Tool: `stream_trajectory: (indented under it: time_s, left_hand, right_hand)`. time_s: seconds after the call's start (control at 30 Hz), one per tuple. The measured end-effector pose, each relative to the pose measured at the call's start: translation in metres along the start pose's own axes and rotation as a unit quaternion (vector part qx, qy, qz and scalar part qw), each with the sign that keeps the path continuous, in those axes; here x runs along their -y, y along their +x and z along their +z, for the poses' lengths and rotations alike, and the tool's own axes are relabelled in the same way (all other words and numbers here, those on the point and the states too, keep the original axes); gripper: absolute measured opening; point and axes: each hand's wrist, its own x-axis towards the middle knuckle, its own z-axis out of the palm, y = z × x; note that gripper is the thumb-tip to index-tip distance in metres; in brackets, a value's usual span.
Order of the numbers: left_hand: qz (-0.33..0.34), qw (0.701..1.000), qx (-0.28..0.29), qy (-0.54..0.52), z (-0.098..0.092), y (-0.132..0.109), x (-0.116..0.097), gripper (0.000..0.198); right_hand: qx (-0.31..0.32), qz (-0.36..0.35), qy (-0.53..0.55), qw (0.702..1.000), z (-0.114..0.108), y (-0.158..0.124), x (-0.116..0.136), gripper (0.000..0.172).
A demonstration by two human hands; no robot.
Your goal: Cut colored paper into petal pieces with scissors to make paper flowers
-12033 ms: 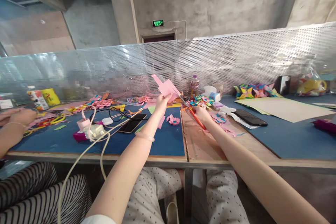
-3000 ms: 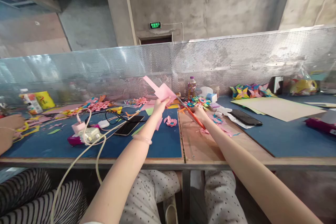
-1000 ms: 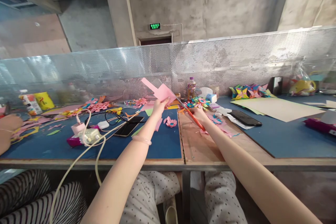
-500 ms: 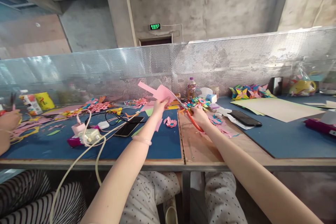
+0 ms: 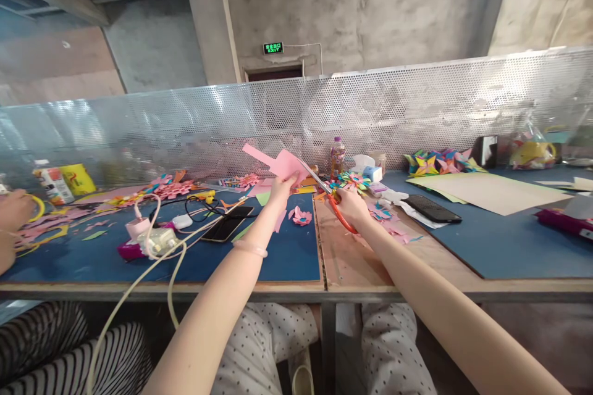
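My left hand (image 5: pixel 281 190) pinches a piece of pink paper (image 5: pixel 286 164) above the blue mat, with a narrow strip of it sticking out to the upper left. Red-handled scissors (image 5: pixel 340 215) are gripped in my right hand (image 5: pixel 353 205), their blades pointing up and left against the paper's right edge. Below the hands, a pink paper flower (image 5: pixel 300 215) lies on the mat. Colourful paper flowers (image 5: pixel 353 181) sit just behind my right hand, and pink scraps (image 5: pixel 393 231) lie beside it.
A black phone (image 5: pixel 228 224), cables and a charger (image 5: pixel 138 226) are at the left. Another person's hand (image 5: pixel 16 213) shows at the far left. A bottle (image 5: pixel 337 157) stands at the back. On the right lie a dark phone (image 5: pixel 433 208) and large paper sheets (image 5: pixel 491 191).
The other person's hand at the far left has shifted, and a yellow ring-shaped handle now shows beside it. My hands, paper and scissors look almost unmoved.
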Motion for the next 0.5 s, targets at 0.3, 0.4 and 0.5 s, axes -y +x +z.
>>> stream_trajectory:
  time_s: [0.3,0.4,0.5]
  left_hand:
    - [0.004,1.000,-0.017,-0.008,0.0007,0.0024,0.0023,0.032]
    - [0.015,1.000,-0.017,-0.013,-0.0006,0.0033,0.0018,0.034]
    - [0.035,0.999,-0.016,-0.009,-0.0031,0.0044,0.0010,0.034]
  right_hand:
    - [-0.015,-0.004,0.009,1.000,0.0005,-0.0004,0.0000,0.033]
    - [-0.013,-0.016,0.036,0.999,0.0022,0.0018,-0.0006,0.033]
    - [0.020,-0.035,0.086,0.995,0.0022,0.0048,0.0002,0.037]
